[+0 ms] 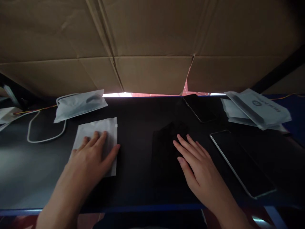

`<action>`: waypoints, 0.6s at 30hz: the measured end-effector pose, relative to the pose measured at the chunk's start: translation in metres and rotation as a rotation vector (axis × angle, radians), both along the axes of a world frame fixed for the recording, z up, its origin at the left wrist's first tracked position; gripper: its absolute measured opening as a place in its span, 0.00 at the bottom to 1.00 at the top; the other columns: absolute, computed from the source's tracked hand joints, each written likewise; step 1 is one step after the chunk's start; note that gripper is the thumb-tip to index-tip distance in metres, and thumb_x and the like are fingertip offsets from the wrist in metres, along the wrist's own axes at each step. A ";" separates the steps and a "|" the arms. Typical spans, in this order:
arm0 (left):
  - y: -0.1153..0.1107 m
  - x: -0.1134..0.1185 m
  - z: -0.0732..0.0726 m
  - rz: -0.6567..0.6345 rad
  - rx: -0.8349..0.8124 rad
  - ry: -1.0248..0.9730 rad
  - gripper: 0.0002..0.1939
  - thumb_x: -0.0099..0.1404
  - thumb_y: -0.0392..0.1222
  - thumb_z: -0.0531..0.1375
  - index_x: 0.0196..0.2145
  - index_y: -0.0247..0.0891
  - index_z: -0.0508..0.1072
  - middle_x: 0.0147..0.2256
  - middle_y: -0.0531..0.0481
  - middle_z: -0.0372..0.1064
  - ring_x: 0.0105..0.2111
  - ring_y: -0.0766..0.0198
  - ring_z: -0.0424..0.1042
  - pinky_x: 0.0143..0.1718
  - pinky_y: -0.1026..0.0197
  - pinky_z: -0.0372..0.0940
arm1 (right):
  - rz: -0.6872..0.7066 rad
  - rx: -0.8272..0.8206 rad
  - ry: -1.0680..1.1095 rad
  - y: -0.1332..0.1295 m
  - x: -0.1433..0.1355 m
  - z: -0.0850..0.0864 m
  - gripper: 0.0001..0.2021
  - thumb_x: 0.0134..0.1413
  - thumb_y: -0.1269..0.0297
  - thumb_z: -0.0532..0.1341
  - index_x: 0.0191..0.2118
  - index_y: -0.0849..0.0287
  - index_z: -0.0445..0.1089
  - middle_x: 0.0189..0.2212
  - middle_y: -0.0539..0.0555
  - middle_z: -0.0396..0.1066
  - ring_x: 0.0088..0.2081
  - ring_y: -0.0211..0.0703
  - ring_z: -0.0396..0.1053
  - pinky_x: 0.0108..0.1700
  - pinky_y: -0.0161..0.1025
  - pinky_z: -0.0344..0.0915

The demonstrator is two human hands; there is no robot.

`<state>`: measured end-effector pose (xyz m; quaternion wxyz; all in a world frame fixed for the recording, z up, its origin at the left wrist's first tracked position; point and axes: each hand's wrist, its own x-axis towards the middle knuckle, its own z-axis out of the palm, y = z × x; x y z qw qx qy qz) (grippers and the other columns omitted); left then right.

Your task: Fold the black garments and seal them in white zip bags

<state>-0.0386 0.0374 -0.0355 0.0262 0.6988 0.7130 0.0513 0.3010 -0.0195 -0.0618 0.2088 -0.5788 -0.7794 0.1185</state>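
My left hand (91, 156) lies spread and palm down on a white zip pouch (111, 135) at the left of the dark table. Right of the middle, my right hand (196, 162) is stretched out with its fingers over a black, flat item (164, 149) whose outline is hard to make out. A dark phone (200, 108) lies behind my right hand. To its right rests a larger black device with a pale edge (243, 162).
Another white pouch (81, 105) sits at the back left beside a looped white cable (46, 140). Several pale printed pouches (259, 108) are piled at the back right. A cardboard wall (152, 73) rises behind the black tabletop (135, 190).
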 end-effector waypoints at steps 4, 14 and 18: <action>-0.014 0.047 -0.001 -0.134 0.006 -0.017 0.31 0.76 0.53 0.51 0.68 0.38 0.73 0.70 0.38 0.69 0.71 0.29 0.64 0.65 0.26 0.68 | 0.004 0.012 0.011 0.000 0.001 0.000 0.24 0.81 0.60 0.51 0.76 0.47 0.61 0.77 0.49 0.60 0.79 0.56 0.53 0.75 0.72 0.59; -0.025 0.083 0.016 -0.324 0.202 -0.123 0.15 0.77 0.44 0.56 0.42 0.43 0.84 0.43 0.47 0.86 0.36 0.48 0.87 0.29 0.53 0.78 | 0.090 0.289 0.016 -0.003 -0.014 0.022 0.19 0.75 0.72 0.58 0.64 0.53 0.74 0.71 0.51 0.71 0.76 0.57 0.59 0.70 0.64 0.67; -0.025 0.080 0.016 -0.348 0.219 -0.104 0.12 0.73 0.42 0.62 0.49 0.40 0.82 0.48 0.45 0.86 0.43 0.43 0.87 0.34 0.50 0.80 | 0.118 0.286 0.043 0.000 -0.029 0.035 0.18 0.74 0.75 0.57 0.59 0.54 0.78 0.66 0.51 0.76 0.70 0.57 0.68 0.66 0.60 0.70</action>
